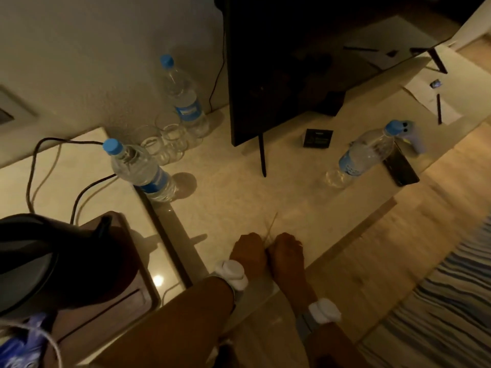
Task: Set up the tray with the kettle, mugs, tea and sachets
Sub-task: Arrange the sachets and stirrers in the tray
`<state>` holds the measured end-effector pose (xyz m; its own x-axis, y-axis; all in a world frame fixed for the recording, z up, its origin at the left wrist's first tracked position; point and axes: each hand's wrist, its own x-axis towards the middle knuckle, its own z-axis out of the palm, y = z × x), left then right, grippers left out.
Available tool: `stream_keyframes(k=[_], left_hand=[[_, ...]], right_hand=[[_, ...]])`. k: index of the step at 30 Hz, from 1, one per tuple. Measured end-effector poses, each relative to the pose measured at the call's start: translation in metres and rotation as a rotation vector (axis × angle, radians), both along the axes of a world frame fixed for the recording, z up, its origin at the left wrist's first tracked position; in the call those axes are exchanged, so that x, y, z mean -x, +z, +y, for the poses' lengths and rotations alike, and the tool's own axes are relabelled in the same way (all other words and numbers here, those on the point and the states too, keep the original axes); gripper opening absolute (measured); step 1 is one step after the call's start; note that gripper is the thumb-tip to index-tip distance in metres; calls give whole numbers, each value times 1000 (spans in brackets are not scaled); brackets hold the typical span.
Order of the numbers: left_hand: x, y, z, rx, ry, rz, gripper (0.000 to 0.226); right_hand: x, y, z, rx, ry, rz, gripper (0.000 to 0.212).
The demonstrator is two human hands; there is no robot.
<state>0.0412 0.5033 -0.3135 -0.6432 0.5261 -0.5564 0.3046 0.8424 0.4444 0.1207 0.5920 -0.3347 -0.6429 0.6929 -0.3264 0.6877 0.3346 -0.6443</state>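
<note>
A black kettle (29, 258) stands on a dark wooden tray (127, 296) at the lower left, on a raised pale counter. My left hand (248, 252) and my right hand (287, 252) sit side by side on the lower counter near its front edge. Both have curled fingers and pinch thin pale sachets (271, 227) that stick up between them. No mugs show in the frame.
Three water bottles with blue caps stand on the counter (144, 171) (186, 99) (364, 155). Empty glasses (164, 144) sit by the wall. A dark TV (292, 70) stands behind, with a small black card (318, 138), a phone (401, 166) and kettle cords (53, 166).
</note>
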Motion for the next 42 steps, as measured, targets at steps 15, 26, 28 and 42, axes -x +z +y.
stream_keyframes(k=[15,26,28,42], left_hand=[[-28,138,-216,-504,456,-394,13],[-71,133,-404,-352,820,103,14],[-74,131,-412,-382,809,187,16],[-73,126,-439,-397,625,306,15]], right_hand=[[-8,141,-162,367,309,357,20],[40,132,-252,-557,1128,532,29],[47,124,-272,-614,1187,490,31],[32,104,-288,-656,1047,459,23]])
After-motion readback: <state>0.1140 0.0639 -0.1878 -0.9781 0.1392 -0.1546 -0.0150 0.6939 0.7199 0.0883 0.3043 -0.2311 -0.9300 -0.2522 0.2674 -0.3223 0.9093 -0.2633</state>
